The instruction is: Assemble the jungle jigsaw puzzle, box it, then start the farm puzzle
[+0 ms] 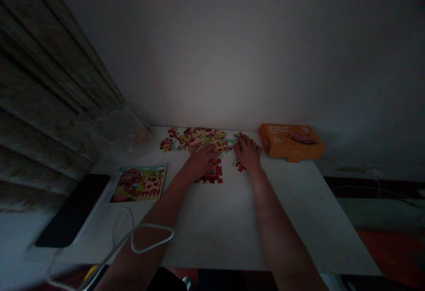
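Note:
A heap of loose jigsaw puzzle pieces (195,136) lies at the back of the white table, against the wall. My left hand (201,160) reaches to the front of the heap, fingers stretched out over some pieces. Partly under that hand is a joined puzzle section (212,175), red and brown with a straight near edge. To the right, my right hand (248,151) rests with spread fingers on a few more pieces, partly hidden beneath it. One small red puzzle piece (239,165) shows beside its wrist.
A picture card (139,184) of a farm scene lies at left, with a black phone (73,211) beside it. An orange puzzle box (292,141) stands at back right. A white cable (152,226) loops over my left forearm. Clear plastic packaging (119,133) sits by the curtain.

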A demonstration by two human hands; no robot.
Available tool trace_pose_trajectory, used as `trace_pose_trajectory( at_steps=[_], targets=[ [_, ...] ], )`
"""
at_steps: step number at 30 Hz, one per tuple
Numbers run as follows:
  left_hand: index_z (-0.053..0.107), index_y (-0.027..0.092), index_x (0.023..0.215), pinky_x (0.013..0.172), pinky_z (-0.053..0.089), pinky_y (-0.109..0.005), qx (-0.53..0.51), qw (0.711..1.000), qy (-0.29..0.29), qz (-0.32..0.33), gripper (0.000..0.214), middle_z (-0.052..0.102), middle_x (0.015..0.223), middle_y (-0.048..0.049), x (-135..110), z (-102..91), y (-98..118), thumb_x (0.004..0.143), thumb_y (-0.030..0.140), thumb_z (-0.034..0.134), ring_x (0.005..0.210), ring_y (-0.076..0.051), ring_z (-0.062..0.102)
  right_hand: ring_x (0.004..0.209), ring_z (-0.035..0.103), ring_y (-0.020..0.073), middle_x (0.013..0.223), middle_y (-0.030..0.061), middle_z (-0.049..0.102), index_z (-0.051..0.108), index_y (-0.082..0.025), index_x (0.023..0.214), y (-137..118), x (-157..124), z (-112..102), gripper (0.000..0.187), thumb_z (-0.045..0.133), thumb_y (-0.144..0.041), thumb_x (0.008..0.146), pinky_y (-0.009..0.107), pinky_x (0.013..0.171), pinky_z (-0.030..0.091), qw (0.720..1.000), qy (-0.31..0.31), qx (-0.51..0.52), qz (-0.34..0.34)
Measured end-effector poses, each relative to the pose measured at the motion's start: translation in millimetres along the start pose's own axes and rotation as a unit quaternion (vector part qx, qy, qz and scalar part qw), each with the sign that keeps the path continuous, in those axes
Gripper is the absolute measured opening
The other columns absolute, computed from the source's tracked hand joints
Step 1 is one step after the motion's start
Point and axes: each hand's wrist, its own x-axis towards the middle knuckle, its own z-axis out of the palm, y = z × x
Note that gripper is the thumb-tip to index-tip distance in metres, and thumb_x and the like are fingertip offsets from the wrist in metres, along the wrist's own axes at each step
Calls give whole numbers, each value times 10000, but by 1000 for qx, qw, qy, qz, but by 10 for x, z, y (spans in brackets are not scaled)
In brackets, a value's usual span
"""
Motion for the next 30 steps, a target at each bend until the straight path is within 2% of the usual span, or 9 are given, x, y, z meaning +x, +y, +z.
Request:
trace_pose_trajectory(
  at_steps=[4,7,10,14,17,20,24,27,30],
  targets=[
    [583,345,1447,1236,87,-715,10,999,-12,-41,411,467,1624,-76,-8,32,-23,1064,306,438,1537,-283,365,1293,525,348,1380,174,632,689,-207,1243,20,10,-13,376,507,-409,983,555,1090,341,1000,7,14,7],
    [603,323,1430,1238,100,-711,15,998,-1,-69,414,487,1608,-89,4,12,-69,1048,262,457,1508,-291,410,1166,582,334,1210,173,683,699,-190,1141,46,41,-31,312,552,-381,943,517,1021,404,998,28,41,33],
    [645,282,1390,1245,253,-598,-1,998,25,-65,422,571,1527,-104,31,-52,-85,1014,187,480,1428,-274,507,1098,601,319,1151,162,688,658,-177,1190,63,77,-32,357,612,-327,870,489,989,441,993,51,88,52],
    [708,234,1283,1092,482,-390,-40,998,28,-38,357,698,1308,-92,43,-135,-38,1004,187,489,1231,-233,640,1084,618,287,1182,164,658,612,-159,1278,79,110,-42,477,621,-280,816,445,988,477,978,92,180,43],
    [718,229,1235,1005,520,-337,-59,998,-2,-20,317,720,1238,-74,22,-164,18,1019,230,485,1140,-218,673,1001,649,255,1102,122,667,662,-201,1169,89,121,-69,354,600,-335,847,428,950,508,962,99,253,33],
    [725,214,1198,955,527,-329,-67,997,-32,-12,294,732,1201,-78,2,-183,59,1017,247,497,1089,-227,688,864,674,216,946,64,681,652,-232,978,85,135,-97,246,631,-439,846,373,824,549,927,98,358,54],
    [725,211,1162,910,528,-336,-72,996,-52,-24,267,743,1149,-77,-5,-207,71,1013,265,510,1039,-239,697,719,686,175,787,-12,674,537,-261,865,36,157,-133,359,778,-475,706,282,655,543,848,73,512,115],
    [705,211,1194,926,522,-341,-75,995,-58,-29,259,735,1175,-77,-10,-197,54,1002,273,544,1064,-246,689,709,700,164,774,-41,691,545,-267,938,-25,151,-176,446,830,-403,624,276,668,560,797,37,589,131],
    [694,224,1228,963,516,-336,-76,995,-56,-19,271,713,1219,-79,-10,-157,27,993,284,574,1117,-242,671,761,716,163,826,-47,706,597,-279,1111,-76,122,-222,544,824,-374,627,291,725,578,780,16,613,125]
  ],
)
